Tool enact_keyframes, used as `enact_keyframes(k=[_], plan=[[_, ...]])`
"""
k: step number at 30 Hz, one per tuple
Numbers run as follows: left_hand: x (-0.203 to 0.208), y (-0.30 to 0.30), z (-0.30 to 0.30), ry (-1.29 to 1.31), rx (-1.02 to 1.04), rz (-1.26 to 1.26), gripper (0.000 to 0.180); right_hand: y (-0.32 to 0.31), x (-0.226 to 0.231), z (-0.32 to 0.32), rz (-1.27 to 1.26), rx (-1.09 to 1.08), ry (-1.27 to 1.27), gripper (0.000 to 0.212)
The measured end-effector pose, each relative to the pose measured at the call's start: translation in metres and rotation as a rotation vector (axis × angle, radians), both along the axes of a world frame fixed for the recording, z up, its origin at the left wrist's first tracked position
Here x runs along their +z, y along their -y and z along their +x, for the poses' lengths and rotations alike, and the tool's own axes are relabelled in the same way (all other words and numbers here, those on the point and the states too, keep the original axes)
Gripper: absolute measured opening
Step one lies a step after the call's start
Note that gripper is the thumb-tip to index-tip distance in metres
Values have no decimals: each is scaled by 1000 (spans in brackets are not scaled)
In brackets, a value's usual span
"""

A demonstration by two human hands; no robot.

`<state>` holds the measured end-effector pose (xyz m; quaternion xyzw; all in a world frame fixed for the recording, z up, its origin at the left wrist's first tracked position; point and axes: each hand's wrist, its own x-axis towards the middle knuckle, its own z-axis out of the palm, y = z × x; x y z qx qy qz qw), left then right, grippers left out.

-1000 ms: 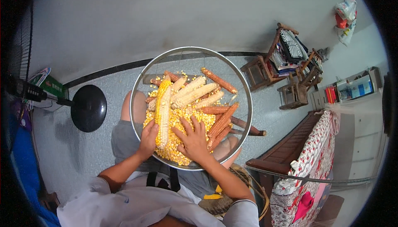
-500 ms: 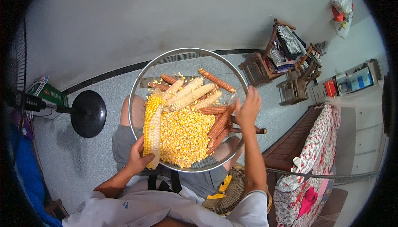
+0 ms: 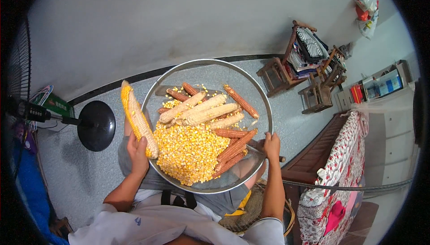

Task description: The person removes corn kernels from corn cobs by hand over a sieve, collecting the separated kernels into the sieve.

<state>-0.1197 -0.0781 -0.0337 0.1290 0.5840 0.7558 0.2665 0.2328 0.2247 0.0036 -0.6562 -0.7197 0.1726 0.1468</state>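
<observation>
And there goes the left grip (image 3: 138,154), swinging a long, half-stripped, yellow-and-cream corn ear (image 3: 138,118) up off the heap and out over the rim! It is closed firmly around the ear's lower end, near eight o'clock on the round, silver-rimmed mesh sieve (image 3: 270,110), and the ear leans outward, its tip pointing toward eleven. Meanwhile the right grip (image 3: 272,147), spread in the air beside the sieve half a second ago, now clamps down on the rim between three and four o'clock. What does that mean for the work? Neither hand is in among the loose, yellow-and-white kernels (image 3: 192,153), so the rubbing looks paused, and the right hand seems to be steadying the load. The ear is plainly only part done: pale and bare along one side, a yellow strip clinging to the other. Kernels fill the sieve from five round to nine; smooth, cream-coloured bare cobs (image 3: 210,114) lie across toward twelve, and rough, reddish-brown cobs (image 3: 237,146) bunch at four. Outside, at nine, stands a glossy, black, round disc (image 3: 96,125), well apart from the ear.
</observation>
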Motion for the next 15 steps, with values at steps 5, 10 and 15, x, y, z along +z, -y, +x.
enact_keyframes(k=[5,10,15], plan=[[21,-38,-11,-31,21,34,39,22,-11,34,-34,-32,-123,29],[19,-53,-46,248,-159,75,33,28,-22,43,-57,-91,-338,27],[33,-69,-48,359,-143,8,30,54,-12,51,-84,-209,-410,27]])
